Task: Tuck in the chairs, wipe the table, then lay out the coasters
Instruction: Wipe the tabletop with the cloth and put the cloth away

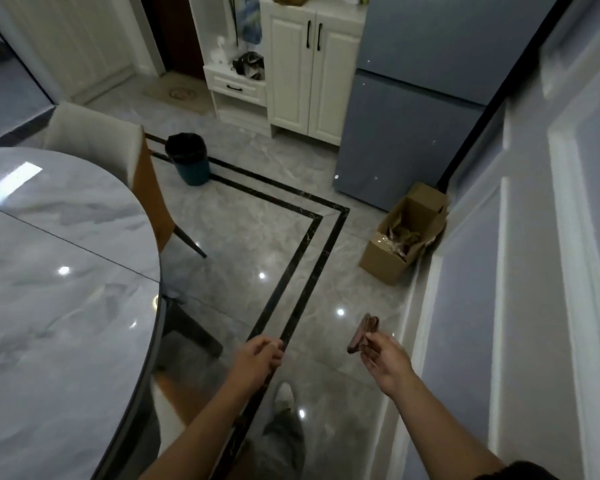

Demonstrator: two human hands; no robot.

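Beside the marble table (49, 271), right hand (387, 358) pinches probable coasters (362, 336); left hand (257, 358) loosely curled, empty.

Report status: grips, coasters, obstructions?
Left grip empty, fingers loosely curled. Right grip pinches coasters over the floor, beside the table. No coasters on table yet. Nothing between hands and table.

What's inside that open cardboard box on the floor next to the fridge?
The cardboard box holds crinkled clear plastic and some brown and greenish items, too blurry to identify. Anything deeper is hidden under them and behind the box's walls.
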